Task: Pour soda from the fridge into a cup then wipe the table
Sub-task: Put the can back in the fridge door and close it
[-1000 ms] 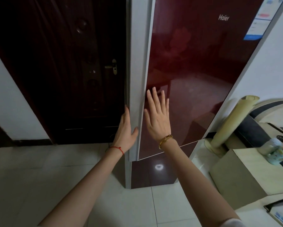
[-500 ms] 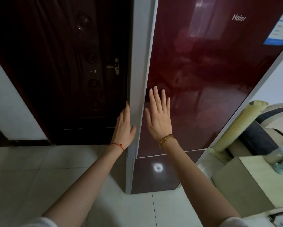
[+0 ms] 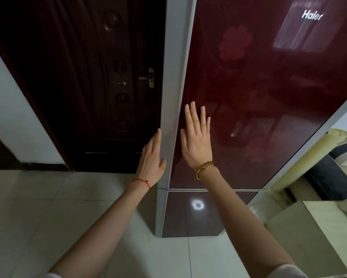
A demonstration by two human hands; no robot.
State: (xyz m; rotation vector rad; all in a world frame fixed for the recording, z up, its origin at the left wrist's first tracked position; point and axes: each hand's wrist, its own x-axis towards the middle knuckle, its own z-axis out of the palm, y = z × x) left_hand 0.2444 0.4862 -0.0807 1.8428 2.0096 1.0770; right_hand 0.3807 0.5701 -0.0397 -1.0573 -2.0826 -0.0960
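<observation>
A tall fridge with a glossy dark-red upper door (image 3: 259,87) and a grey side panel (image 3: 173,77) stands in front of me, door closed. My left hand (image 3: 151,159) lies flat against the grey side at the door's left edge, a red string on its wrist. My right hand (image 3: 196,141) is spread flat on the red door front, a gold bangle on its wrist. A lower red door (image 3: 204,213) sits below a seam. No soda, cup or cloth is in view.
A dark wooden room door (image 3: 88,87) with a brass handle (image 3: 149,77) stands left of the fridge. Pale floor tiles (image 3: 48,217) lie below. At the right are a rolled cream mat (image 3: 309,163), a beige box (image 3: 319,233) and a dark appliance.
The view has shifted left and closer to the fridge, so the objects at the right slid toward the frame edge. Both hands stay flat in the same places on the fridge.
</observation>
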